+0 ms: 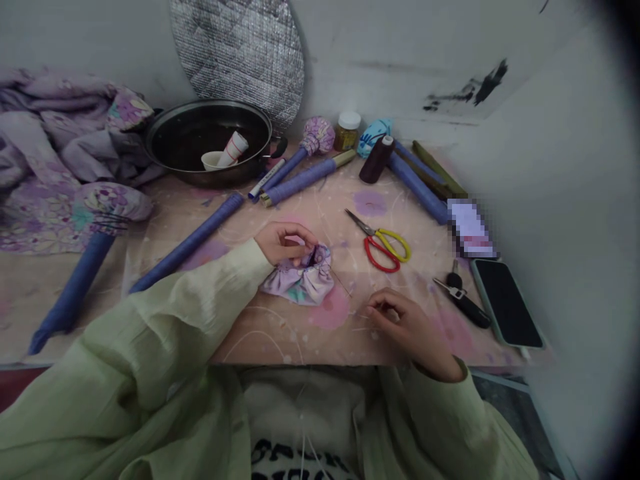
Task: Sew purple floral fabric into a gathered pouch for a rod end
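My left hand pinches the gathered rim of a small purple floral fabric pouch that rests on the table. The pouch's puckered opening looks dark inside. A thin dark line, like thread, runs from the pouch toward my right hand. Lower and to the right, my right hand is apart from the pouch, thumb and fingertips pressed together; whatever they pinch is too small to make out. Beyond it lie scissors with one red and one yellow handle, blades parted.
A dark pan holds a paper cup and a white roll. Several blue-wrapped sticks lie about, some with fabric heads. A brown thread spool, lidded jar, keys and phone are toward the right. Floral cloth is heaped at left.
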Demonstrator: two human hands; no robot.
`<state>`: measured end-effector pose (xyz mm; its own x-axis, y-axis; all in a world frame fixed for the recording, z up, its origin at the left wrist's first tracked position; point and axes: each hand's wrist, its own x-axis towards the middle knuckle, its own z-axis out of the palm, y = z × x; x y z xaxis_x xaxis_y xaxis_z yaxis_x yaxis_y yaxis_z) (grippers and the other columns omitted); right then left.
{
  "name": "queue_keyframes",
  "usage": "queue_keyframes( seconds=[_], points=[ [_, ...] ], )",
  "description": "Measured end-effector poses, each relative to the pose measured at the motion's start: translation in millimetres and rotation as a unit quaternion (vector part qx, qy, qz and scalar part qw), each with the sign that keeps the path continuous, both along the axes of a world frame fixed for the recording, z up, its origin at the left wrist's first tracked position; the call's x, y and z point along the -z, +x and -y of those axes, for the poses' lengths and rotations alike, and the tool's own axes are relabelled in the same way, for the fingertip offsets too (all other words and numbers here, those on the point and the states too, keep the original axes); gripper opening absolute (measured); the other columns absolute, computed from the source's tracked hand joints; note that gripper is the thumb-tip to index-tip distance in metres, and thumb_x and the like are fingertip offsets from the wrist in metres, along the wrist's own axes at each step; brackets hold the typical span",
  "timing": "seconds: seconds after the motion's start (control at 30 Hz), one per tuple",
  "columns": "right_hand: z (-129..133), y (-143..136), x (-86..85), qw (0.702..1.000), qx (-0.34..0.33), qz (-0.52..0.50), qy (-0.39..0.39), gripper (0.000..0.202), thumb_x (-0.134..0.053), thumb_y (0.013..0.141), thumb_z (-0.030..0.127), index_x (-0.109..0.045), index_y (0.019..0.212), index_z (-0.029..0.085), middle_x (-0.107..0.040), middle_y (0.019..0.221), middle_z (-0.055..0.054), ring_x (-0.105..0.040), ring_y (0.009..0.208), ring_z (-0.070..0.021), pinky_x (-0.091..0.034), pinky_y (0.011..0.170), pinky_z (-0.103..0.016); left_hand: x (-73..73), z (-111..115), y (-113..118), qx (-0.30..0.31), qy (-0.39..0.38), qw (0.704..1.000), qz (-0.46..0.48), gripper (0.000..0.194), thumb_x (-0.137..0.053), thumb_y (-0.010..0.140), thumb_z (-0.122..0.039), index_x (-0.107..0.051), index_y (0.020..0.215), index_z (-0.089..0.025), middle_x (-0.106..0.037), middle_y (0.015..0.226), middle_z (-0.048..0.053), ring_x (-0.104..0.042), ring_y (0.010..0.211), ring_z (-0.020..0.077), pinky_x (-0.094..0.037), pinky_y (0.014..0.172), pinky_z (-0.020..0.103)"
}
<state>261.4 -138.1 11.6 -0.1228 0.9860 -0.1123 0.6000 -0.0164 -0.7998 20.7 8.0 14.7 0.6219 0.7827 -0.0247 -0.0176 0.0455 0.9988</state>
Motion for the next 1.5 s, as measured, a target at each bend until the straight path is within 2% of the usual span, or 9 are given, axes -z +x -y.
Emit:
queue_keyframes(
  seconds=[0.13,0.23,0.33,0.4,0.53,0.7,0.93,1.23,1.5],
  points=[
    [0.5,-1.7,0.3,1.0,-0.013,-0.013,-0.008,0.013,-0.053,0.081,0.028,-0.059,0.074,0.019,-0.06,0.073,-0.002,-0.055,0.067,-0.0139,-0.043,0.061,-0.026,1.7,-1.7,0.3,-0.013,0.045,0.999,0.004,0.017,-0.074,0.058,-0.018,-0.065,0.071,-0.012,-0.067,0.067,0.003,-0.06,0.059,0.0084,-0.049,0.054,0.018],
    [0.3,-2.0,1.7,1.0,-0.016,-0.016,-0.014,0.013,-0.053,0.081,0.028,-0.059,0.074,0.019,-0.06,0.073,-0.002,-0.055,0.067,-0.0136,-0.043,0.062,-0.026,0.7,0.8,2.2,0.007,-0.016,0.999,0.04,0.019,-0.074,0.059,-0.022,-0.064,0.073,-0.012,-0.068,0.069,0.005,-0.064,0.066,0.0122,-0.053,0.062,0.023],
    [0.2,-1.7,3.1,0.999,-0.015,-0.021,-0.02,0.013,-0.053,0.081,0.028,-0.06,0.075,0.019,-0.06,0.073,-0.002,-0.055,0.067,-0.0137,-0.044,0.062,-0.026,-2.8,2.7,3.9,0.01,-0.105,0.993,0.061,0.022,-0.073,0.06,-0.024,-0.062,0.074,-0.012,-0.065,0.062,0.003,-0.063,0.057,0.012,-0.053,0.057,0.024],
    [0.2,-1.5,3.7,0.999,-0.017,-0.021,-0.023,0.013,-0.053,0.081,0.028,-0.06,0.075,0.019,-0.06,0.073,-0.003,-0.056,0.067,-0.0139,-0.045,0.062,-0.027,-4.7,2.7,4.4,0.008,-0.119,0.992,0.05,0.022,-0.072,0.06,-0.023,-0.062,0.076,-0.012,-0.063,0.06,0.001,-0.056,0.047,0.0073,-0.048,0.048,0.02],
    [0.5,-1.2,5.1,1.0,-0.018,-0.013,-0.02,0.013,-0.053,0.081,0.028,-0.06,0.075,0.019,-0.061,0.073,-0.003,-0.056,0.068,-0.0144,-0.045,0.062,-0.027,-2.4,1.7,4.2,-0.002,0.001,0.999,-0.043,0.018,-0.065,0.065,-0.021,-0.064,0.081,-0.012,-0.064,0.069,0.002,-0.045,0.041,0.0024,-0.038,0.039,0.015],
    [0.3,-1.4,5.9,0.999,-0.021,-0.007,-0.032,0.014,-0.052,0.081,0.028,-0.06,0.075,0.019,-0.061,0.073,-0.003,-0.057,0.069,-0.015,-0.045,0.061,-0.027,5.1,0.7,2.4,-0.001,0.147,0.977,-0.155,0.02,-0.061,0.069,-0.022,-0.065,0.087,-0.012,-0.065,0.072,0.002,-0.04,0.041,0.0017,-0.031,0.037,0.013],
    [3.0,-2.6,-0.2,0.999,-0.032,0.002,-0.034,0.012,-0.053,0.079,0.026,-0.059,0.072,0.019,-0.061,0.07,-0.002,-0.056,0.064,-0.0139,-0.043,0.057,-0.026,0.8,1.7,-1.1,0.031,0.212,0.956,-0.2,0.021,-0.06,0.07,-0.025,-0.067,0.085,-0.013,-0.066,0.082,0.006,-0.043,0.044,0.0033,-0.036,0.041,0.015],
    [6.0,0.8,7.0,0.998,-0.021,-0.001,-0.051,0.011,-0.053,0.078,0.026,-0.061,0.073,0.02,-0.064,0.073,-0.003,-0.058,0.066,-0.015,-0.046,0.059,-0.027,-9.3,-0.4,-2.7,0.046,0.298,0.928,-0.217,0.018,-0.057,0.072,-0.023,-0.068,0.084,-0.015,-0.066,0.084,0.006,-0.048,0.048,0.0048,-0.039,0.045,0.016],
    [7.2,0.9,6.1,0.998,-0.03,0.004,-0.058,0.009,-0.053,0.077,0.023,-0.059,0.071,0.02,-0.063,0.074,-0.002,-0.057,0.066,-0.0146,-0.045,0.059,-0.027,-9.3,-10.0,-7.1,0.016,0.251,0.943,-0.217,0.014,-0.061,0.065,-0.021,-0.067,0.075,-0.013,-0.068,0.077,0.006,-0.061,0.065,0.0117,-0.05,0.062,0.021]
  ],
)
